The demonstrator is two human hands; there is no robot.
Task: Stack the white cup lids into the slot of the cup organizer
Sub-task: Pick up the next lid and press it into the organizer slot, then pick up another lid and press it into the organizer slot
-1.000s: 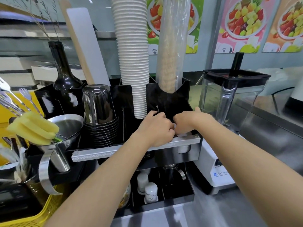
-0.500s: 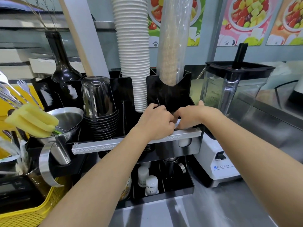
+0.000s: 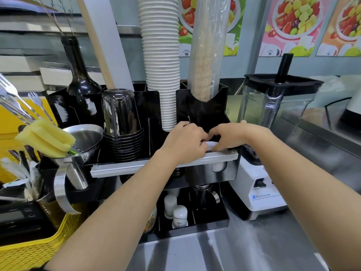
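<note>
The black cup organizer (image 3: pixel 203 106) stands in the middle of the counter with a metal rail (image 3: pixel 136 165) along its front. My left hand (image 3: pixel 185 143) and my right hand (image 3: pixel 228 135) meet over its front right slot, fingers curled downward. A white cup lid (image 3: pixel 211 145) shows between the fingertips of both hands, just above the rail. More white shows through the slot's front wall below the rail. How many lids lie in the slot is hidden by my hands.
A tall stack of white paper cups (image 3: pixel 160 61) and a clear sleeve of lids or cups (image 3: pixel 207 45) rise behind my hands. Black cups (image 3: pixel 122 124), a dark bottle (image 3: pixel 80 75) and a metal funnel (image 3: pixel 82 141) stand left. A blender (image 3: pixel 271 118) stands right.
My hands stay over the same slot; the fingers have spread slightly and the white lid now shows between them. The camera has shifted a little.
</note>
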